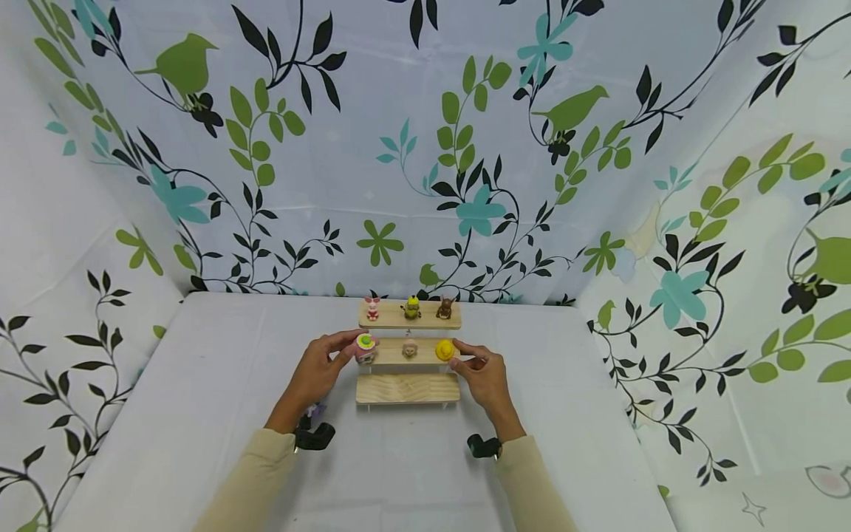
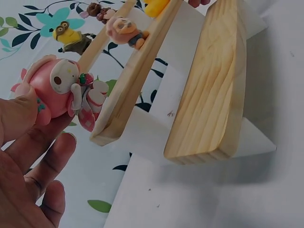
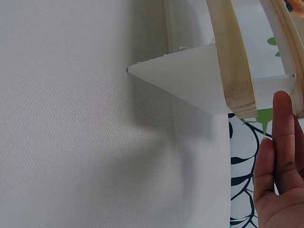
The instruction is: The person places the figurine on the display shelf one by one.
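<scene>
My left hand [image 1: 322,366] pinches a pink rabbit-like figurine [image 2: 57,88] with a white face, at the left end of the middle wooden shelf [image 1: 425,355]. Its other fingers hang loosely curled below. At that shelf's right end, my right hand [image 1: 482,369] has thumb and forefinger close beside a yellow figurine [image 1: 445,349]; whether they grip it is hidden. In the right wrist view, fingers [image 3: 283,137] stretch straight beside the shelf's end. Between the hands, a small figurine with a pinkish top [image 2: 124,29] stands on the middle shelf.
On the back shelf [image 1: 392,322] stand a pink-and-white figurine [image 1: 372,309], a yellow goggled figurine [image 1: 412,307] and a brown figurine [image 1: 445,308]. The front shelf [image 1: 408,389] is bare wood. White supports carry the tiers on a white-covered table [image 1: 233,355]. Behind hangs a leaf-patterned cloth [image 1: 372,170].
</scene>
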Motion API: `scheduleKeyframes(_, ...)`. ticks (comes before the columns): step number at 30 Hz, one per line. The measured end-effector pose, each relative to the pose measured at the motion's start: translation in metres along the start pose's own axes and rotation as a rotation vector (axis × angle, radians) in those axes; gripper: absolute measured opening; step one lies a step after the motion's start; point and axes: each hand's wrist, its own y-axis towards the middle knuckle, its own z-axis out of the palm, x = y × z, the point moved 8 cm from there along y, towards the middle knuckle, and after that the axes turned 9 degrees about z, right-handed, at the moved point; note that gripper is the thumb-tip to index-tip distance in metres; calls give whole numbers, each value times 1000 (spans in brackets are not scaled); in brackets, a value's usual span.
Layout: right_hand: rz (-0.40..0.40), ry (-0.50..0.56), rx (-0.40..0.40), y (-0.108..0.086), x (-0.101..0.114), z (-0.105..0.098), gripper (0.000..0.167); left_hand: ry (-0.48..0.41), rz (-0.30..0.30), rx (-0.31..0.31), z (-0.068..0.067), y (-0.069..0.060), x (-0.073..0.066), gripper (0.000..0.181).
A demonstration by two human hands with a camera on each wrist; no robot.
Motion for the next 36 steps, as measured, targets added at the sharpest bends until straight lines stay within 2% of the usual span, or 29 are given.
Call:
scheduleKeyframes(5,-29,21,-5,-2,1,-1,41,-46,34,19,8,4,-2,38)
scheduleKeyframes(9,-42,35,5,-2,1,-1,41,-48,40,32,13,7,-3,37)
scheduleKeyframes(18,-38,18,7,-2,0,-2,41,16,34,56,17,11,-4,38)
scheduleKeyframes(23,-34,30,8,-2,-1,-2,41,78,24,21,14,10,-3,36)
scheduleKeyframes(30,4,37,-8,-15,23,0,40,131,15,-52,9,8,-2,33)
scheduleKeyframes(36,-15,36,5,-18,28,-2,40,139,17,-123,4,7,0,27)
